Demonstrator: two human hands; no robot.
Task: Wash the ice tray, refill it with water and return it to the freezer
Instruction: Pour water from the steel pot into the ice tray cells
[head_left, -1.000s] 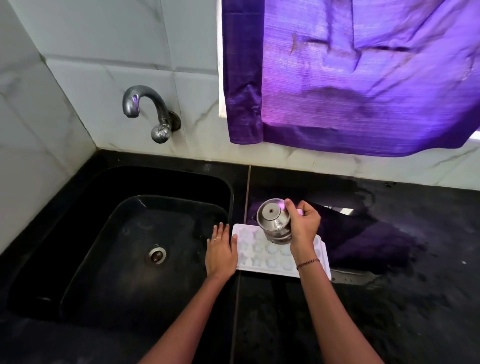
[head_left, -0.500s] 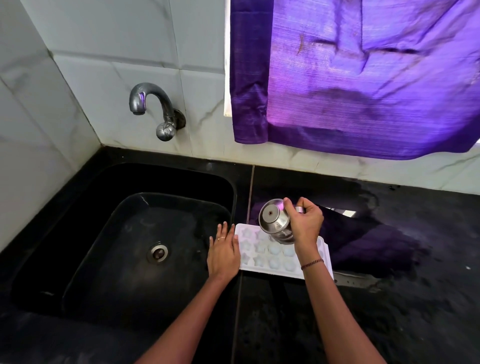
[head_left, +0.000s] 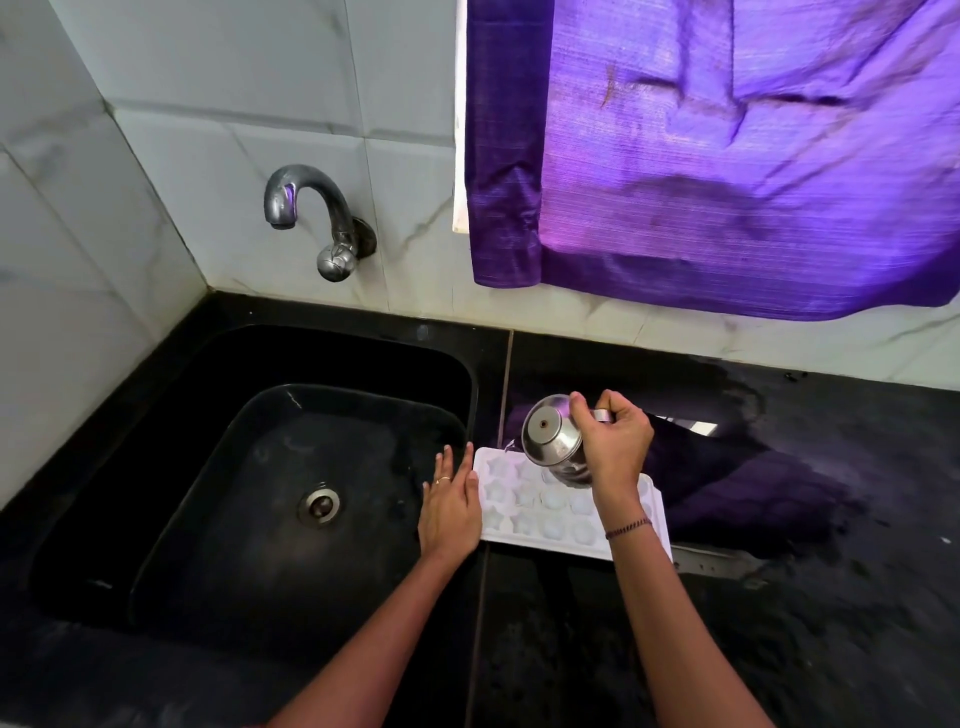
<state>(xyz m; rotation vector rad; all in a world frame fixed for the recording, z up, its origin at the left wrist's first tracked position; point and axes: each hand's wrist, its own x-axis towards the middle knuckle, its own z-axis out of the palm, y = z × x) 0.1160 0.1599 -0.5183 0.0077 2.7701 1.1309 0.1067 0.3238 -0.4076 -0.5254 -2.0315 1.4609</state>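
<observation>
Far left is the black sink (head_left: 156, 467), with a steel tap (head_left: 311, 218) on the tiled wall above it and the drain (head_left: 318, 505) in the middle of the basin. On the counter (head_left: 779, 649), right at the sink's right rim, the person's left hand (head_left: 451, 512) lies flat with straight fingers, its thumb side touching the left edge of the white ice tray (head_left: 545, 548). The tray sits flat on the counter just right of the sink. Over the tray's far side, the right hand (head_left: 615, 447) has its fingers curled round a steel cup (head_left: 550, 436), tipped so its base faces the camera. A purple curtain (head_left: 727, 156) hangs on the wall above.
</observation>
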